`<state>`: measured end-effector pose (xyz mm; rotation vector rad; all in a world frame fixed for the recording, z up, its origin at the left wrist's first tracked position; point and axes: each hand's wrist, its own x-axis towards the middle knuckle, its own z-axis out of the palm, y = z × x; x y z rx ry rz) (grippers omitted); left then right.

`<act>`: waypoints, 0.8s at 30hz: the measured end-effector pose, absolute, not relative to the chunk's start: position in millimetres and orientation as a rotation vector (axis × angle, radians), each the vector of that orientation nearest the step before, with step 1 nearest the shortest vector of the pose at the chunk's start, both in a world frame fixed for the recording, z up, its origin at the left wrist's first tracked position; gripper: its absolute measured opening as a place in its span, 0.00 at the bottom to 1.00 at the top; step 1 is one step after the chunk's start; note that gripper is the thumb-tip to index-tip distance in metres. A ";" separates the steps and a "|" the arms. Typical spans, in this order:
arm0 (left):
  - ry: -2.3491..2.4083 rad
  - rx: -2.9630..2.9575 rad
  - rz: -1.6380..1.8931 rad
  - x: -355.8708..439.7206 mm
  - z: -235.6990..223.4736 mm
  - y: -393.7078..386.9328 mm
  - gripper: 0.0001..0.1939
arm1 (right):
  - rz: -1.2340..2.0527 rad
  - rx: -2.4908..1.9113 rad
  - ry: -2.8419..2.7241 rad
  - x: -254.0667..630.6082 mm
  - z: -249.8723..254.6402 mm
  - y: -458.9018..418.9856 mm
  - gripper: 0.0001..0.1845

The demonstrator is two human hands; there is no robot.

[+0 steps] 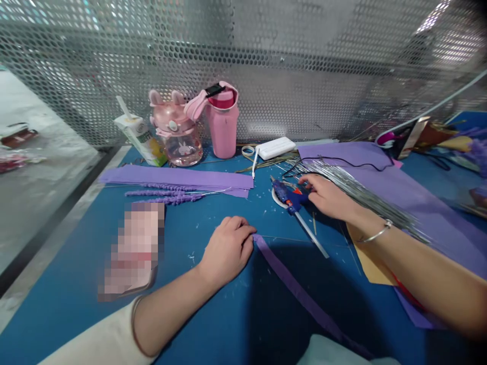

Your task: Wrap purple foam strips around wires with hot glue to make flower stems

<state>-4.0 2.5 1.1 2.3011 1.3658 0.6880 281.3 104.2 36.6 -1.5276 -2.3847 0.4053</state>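
My left hand is closed in a pinch on one end of a narrow purple paper strip. The strip slants down to the right toward the front edge. A thin wire runs rightward from the pinched end. At a blue hot glue gun, my right hand hovers by the handle with fingers apart and partly curled. A glue stick juts from the back of the gun. The gun lies over a white tape roll.
Purple paper strips and fuzzy purple stems lie back left, above a blurred phone-like object. A drink carton, clear bottle, pink tumbler and white power bank line the mesh wall. Wires lie right.
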 end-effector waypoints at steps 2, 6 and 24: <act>1.372 2.310 0.684 -3.8 1.5 2.3 0.13 | 0.483 -1.616 -2.301 276.8 34.4 108.2 0.20; 1.376 2.337 0.674 -3.7 1.2 2.1 0.14 | 0.759 -1.581 -2.233 264.8 31.8 112.7 0.30; 1.235 2.129 0.826 -4.7 -1.5 0.7 0.11 | 0.135 -1.508 -2.391 213.4 57.3 5.9 0.16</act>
